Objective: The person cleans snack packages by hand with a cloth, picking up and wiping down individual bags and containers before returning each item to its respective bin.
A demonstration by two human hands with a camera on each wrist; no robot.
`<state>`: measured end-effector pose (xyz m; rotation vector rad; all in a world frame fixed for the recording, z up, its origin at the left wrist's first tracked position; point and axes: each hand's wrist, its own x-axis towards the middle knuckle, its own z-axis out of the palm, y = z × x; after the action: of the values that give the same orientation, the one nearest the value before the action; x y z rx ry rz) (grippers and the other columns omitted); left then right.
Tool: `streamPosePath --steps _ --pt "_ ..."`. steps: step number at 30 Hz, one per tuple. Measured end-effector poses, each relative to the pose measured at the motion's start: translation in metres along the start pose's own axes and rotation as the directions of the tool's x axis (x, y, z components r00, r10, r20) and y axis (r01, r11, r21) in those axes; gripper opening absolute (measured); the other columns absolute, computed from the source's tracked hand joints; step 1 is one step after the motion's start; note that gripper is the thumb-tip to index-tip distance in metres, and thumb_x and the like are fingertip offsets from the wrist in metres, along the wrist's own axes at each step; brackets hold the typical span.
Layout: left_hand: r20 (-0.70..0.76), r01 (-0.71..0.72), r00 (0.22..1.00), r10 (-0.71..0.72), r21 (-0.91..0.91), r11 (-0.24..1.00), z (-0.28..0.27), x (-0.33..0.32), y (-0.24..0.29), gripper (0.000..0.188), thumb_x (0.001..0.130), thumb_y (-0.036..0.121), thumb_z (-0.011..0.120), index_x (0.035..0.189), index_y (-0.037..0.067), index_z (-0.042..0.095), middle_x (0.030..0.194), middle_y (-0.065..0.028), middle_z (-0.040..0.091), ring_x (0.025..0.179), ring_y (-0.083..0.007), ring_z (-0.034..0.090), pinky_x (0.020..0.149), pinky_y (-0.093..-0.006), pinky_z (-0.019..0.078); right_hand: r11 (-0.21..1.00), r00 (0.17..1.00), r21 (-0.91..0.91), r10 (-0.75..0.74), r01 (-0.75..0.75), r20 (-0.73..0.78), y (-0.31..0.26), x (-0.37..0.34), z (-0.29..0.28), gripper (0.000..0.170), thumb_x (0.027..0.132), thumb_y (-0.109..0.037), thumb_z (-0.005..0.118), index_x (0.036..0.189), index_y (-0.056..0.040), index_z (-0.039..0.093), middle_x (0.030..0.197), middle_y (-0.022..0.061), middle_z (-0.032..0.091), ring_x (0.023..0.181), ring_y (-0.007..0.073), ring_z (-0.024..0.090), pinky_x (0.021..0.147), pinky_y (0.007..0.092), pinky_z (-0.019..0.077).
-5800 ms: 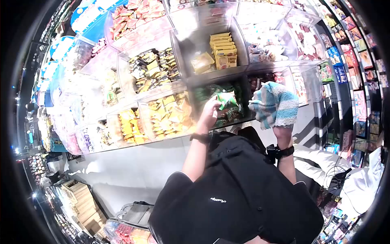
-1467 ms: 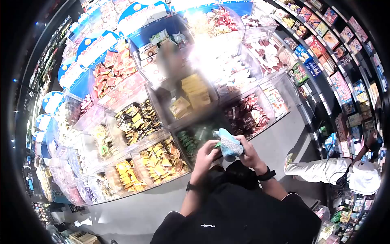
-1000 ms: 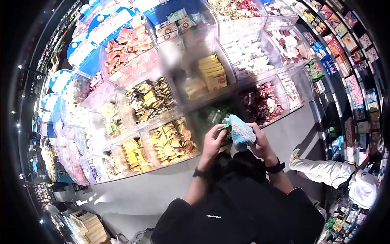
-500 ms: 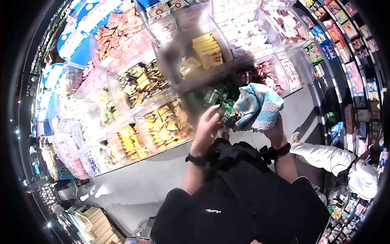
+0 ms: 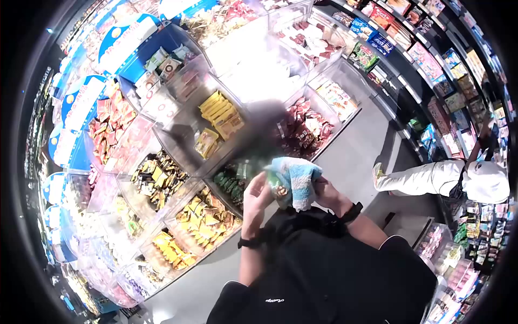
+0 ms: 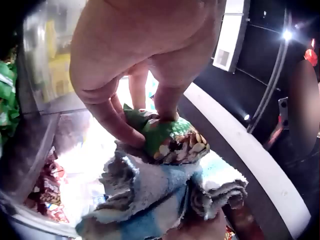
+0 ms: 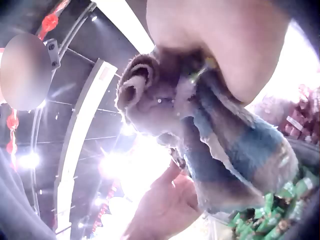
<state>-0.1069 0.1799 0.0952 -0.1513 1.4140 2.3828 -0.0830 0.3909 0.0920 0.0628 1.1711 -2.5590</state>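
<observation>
My left hand (image 5: 255,202) pinches a green snack packet (image 6: 172,136) between thumb and fingers; a picture of nuts or seeds shows on its front. In my right hand (image 5: 332,198) is a blue, white and grey striped fluffy cloth (image 5: 301,183), bunched up. The left wrist view shows the cloth folded right under and against the packet's lower edge. The right wrist view has the cloth draped from the right hand, hiding most of the packet. Just beyond both hands lies a dark bin of green packets (image 5: 229,184).
Clear-walled bins hold yellow packets (image 5: 222,116), black-and-gold packets (image 5: 159,178), gold packets (image 5: 205,216) and dark red packets (image 5: 310,124). Stocked shelves (image 5: 426,65) run along the right. A person in white trousers (image 5: 426,178) is at the right, by the shelves.
Earlier the hands were apart, packet over the bin; since then the cloth has come up to the packet. In the last half second the view has turned, shifting the bins left.
</observation>
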Motion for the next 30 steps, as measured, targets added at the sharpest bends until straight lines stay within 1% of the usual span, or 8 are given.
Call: streamPosePath --steps 5,10,11,13,19,24,26,30 --pt "0.072 0.12 0.99 -0.118 -0.024 0.992 0.005 0.021 0.011 0.047 0.092 0.009 0.057 0.134 -0.004 0.043 0.129 -0.0109 0.055 0.113 -0.0152 0.054 0.097 -0.0288 0.0418 0.999 0.999 -0.022 0.032 -0.032 -0.013 0.002 0.027 -0.012 0.039 0.097 -0.011 0.041 0.134 -0.0017 0.042 0.129 0.011 0.052 0.115 0.0207 0.053 0.098 0.0369 0.0441" --pt "0.022 0.092 0.995 -0.094 0.107 0.99 -0.033 0.05 0.011 0.034 0.084 0.003 0.065 0.117 0.004 0.056 0.093 0.0016 0.058 0.085 -0.0067 0.053 0.075 -0.022 0.0425 0.987 0.998 0.149 -0.062 0.066 -0.03 -0.004 0.04 -0.033 0.038 0.097 -0.015 0.039 0.132 -0.0019 0.043 0.127 0.0105 0.053 0.115 0.0204 0.053 0.098 0.0365 0.0437" --pt "-0.04 0.108 0.994 -0.103 0.152 0.983 -0.051 0.058 -0.001 0.034 0.083 0.007 0.068 0.115 0.005 0.057 0.095 -0.0003 0.06 0.079 -0.0059 0.054 0.064 -0.0197 0.0424 0.976 0.992 0.209 -0.084 0.063 0.092 -0.026 0.04 -0.025 0.068 0.084 -0.032 0.066 0.138 -0.0025 0.037 0.135 0.0095 0.047 0.123 0.0212 0.047 0.106 0.0376 0.0355" --pt "-0.169 0.191 0.974 -0.152 0.252 0.949 -0.071 0.068 -0.012 0.033 0.083 0.011 0.068 0.114 0.004 0.058 0.09 0.0008 0.06 0.074 -0.0064 0.053 0.062 -0.0204 0.0425 0.961 0.969 -0.143 -0.246 0.239 -0.031 -0.013 0.025 -0.063 0.066 0.086 -0.032 0.065 0.138 -0.0025 0.037 0.135 0.0096 0.047 0.123 0.0216 0.046 0.105 0.0369 0.0361" --pt "-0.236 0.145 0.949 0.209 0.916 0.375 -0.147 0.08 -0.08 0.039 0.077 0.019 0.07 0.11 0.001 0.062 0.096 -0.0178 0.067 0.082 -0.0279 0.065 0.075 -0.0348 0.0492 0.988 0.92 0.073 -0.1 0.137 -0.38 -0.049 -0.008 -0.105 0.052 0.093 -0.034 0.05 0.135 -0.0027 0.041 0.132 0.0109 0.05 0.12 0.0223 0.049 0.101 0.0362 0.0397" --pt "-0.318 0.291 0.933 0.171 0.942 0.167 -0.128 0.079 -0.073 0.047 0.079 0.02 0.065 0.121 0.004 0.054 0.104 -0.0229 0.061 0.097 -0.0376 0.058 0.084 -0.042 0.0457 0.979 0.862 -0.19 -0.16 0.076 -0.481 -0.059 -0.024 -0.156 0.054 0.093 -0.037 0.045 0.136 -0.0042 0.04 0.134 0.01 0.048 0.122 0.0234 0.047 0.102 0.0371 0.038" --pt "-0.287 0.28 0.935 0.21 0.958 0.062 -0.121 0.082 -0.074 0.041 0.081 0.023 0.06 0.118 0.005 0.057 0.099 -0.0216 0.062 0.092 -0.0376 0.06 0.082 -0.0413 0.0473 0.92 0.848 -0.392 -0.209 0.002 -0.487 -0.063 -0.024 -0.178 0.055 0.093 -0.038 0.043 0.136 -0.0047 0.04 0.135 0.0097 0.047 0.122 0.0238 0.046 0.103 0.0375 0.0374" --pt "-0.269 0.207 0.955 0.125 0.906 0.368 -0.042 0.113 -0.051 0.029 0.083 0.019 0.06 0.108 0.004 0.063 0.093 -0.0152 0.067 0.083 -0.0232 0.064 0.075 -0.0327 0.0494 0.436 0.856 -0.879 -0.361 -0.194 -0.369 -0.071 -0.027 -0.231 0.056 0.093 -0.041 0.039 0.137 -0.0059 0.039 0.137 0.0089 0.046 0.123 0.0247 0.045 0.104 0.0383 0.036"
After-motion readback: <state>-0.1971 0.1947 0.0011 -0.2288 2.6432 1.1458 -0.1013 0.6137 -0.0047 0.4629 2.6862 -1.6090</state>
